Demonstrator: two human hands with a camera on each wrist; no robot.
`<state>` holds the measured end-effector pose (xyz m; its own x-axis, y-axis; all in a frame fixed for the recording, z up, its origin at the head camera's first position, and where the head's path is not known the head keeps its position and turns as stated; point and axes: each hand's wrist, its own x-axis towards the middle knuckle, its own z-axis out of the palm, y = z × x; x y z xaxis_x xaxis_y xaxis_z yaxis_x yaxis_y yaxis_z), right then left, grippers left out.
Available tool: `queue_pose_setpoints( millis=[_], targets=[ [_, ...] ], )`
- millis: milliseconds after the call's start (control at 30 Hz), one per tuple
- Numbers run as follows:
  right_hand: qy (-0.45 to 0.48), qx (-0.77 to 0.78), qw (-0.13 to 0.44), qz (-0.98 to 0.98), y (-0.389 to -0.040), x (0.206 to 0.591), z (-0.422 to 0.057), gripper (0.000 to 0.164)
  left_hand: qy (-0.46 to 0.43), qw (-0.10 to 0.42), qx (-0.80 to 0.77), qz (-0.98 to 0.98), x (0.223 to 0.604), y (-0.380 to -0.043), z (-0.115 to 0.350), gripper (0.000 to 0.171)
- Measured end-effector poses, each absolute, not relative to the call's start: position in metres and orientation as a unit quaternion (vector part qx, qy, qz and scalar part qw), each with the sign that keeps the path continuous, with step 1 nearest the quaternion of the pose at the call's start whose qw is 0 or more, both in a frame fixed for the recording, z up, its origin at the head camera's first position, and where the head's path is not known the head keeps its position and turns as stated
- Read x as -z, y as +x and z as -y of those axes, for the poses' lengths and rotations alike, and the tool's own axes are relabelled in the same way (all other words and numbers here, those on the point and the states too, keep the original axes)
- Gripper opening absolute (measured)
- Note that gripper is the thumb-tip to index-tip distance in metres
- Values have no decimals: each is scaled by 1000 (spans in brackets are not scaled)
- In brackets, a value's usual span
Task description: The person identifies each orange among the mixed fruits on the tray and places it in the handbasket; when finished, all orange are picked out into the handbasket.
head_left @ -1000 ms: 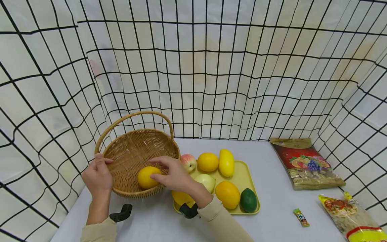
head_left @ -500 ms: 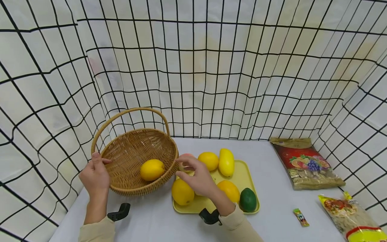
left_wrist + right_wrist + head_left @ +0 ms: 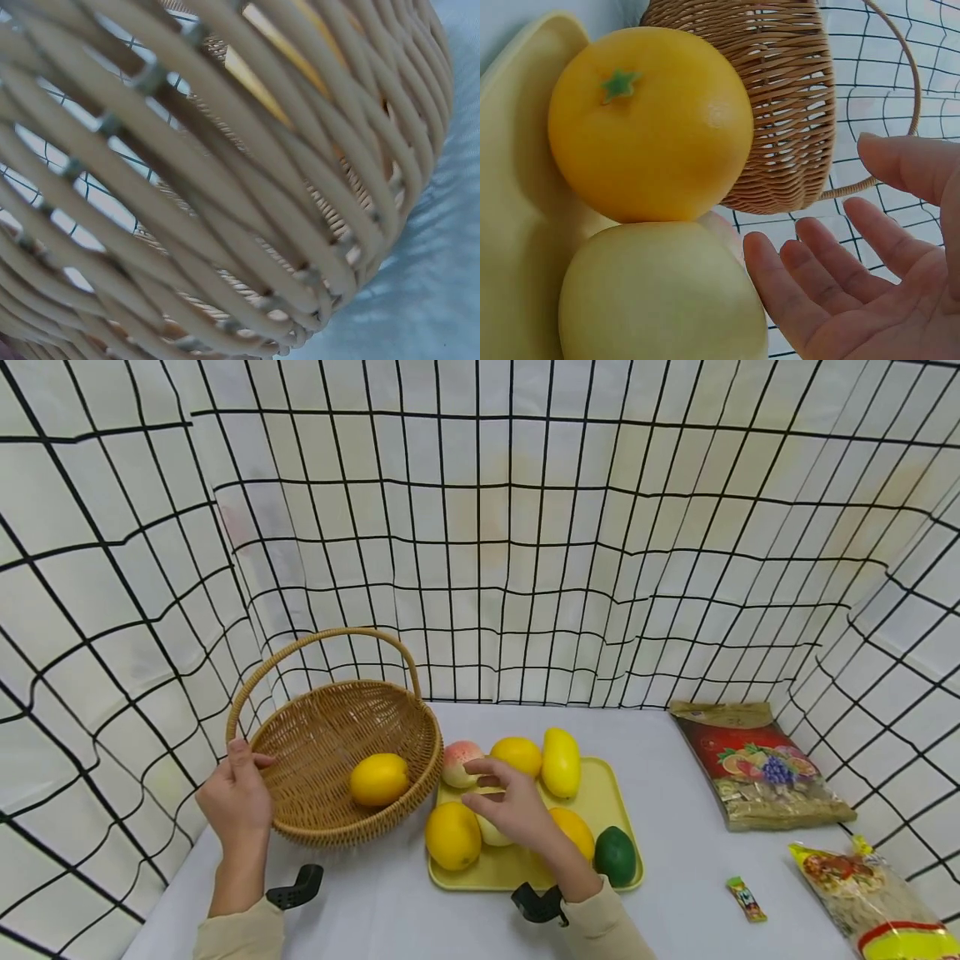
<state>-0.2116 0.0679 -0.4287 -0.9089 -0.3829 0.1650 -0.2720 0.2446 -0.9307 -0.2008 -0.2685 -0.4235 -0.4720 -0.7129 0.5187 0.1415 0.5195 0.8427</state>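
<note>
My left hand (image 3: 238, 793) grips the rim of the wicker basket (image 3: 318, 752) near the foot of its handle. The basket is tilted, its mouth facing me, and a lemon (image 3: 378, 779) lies inside. Over the yellow tray (image 3: 495, 878), my right hand (image 3: 517, 806) hovers with parted fingers and holds nothing. Under it is a pale round fruit (image 3: 493, 833), partly hidden. In the right wrist view, that pale fruit (image 3: 660, 292) touches an orange (image 3: 652, 127) with a green star-shaped stem mark. Basket weave (image 3: 225, 172) fills most of the left wrist view.
Also on the tray are a peach (image 3: 457, 766), another lemon (image 3: 519, 755), a long yellow fruit (image 3: 561, 764), a second orange (image 3: 573, 833) and a dark green fruit (image 3: 615, 856). Two food bags (image 3: 765, 768) and a small packet (image 3: 746, 899) lie right. Gridded walls enclose the table.
My right hand has let go of the lemon in the basket and moved right, over the tray. The basket has shifted slightly left, still held by my left hand.
</note>
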Motion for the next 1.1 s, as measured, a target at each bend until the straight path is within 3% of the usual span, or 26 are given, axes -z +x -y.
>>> queue_pose_setpoints(
  millis=[467, 1100],
  targets=[
    [-228, 547, 73, -802, -200, 430, -43, 51, 206, 470, 434, 740, 422, -199, 269, 63],
    [-233, 426, 127, -865, -195, 429, -47, 67, 196, 477, 436, 737, 423, -200, 266, 66]
  ],
)
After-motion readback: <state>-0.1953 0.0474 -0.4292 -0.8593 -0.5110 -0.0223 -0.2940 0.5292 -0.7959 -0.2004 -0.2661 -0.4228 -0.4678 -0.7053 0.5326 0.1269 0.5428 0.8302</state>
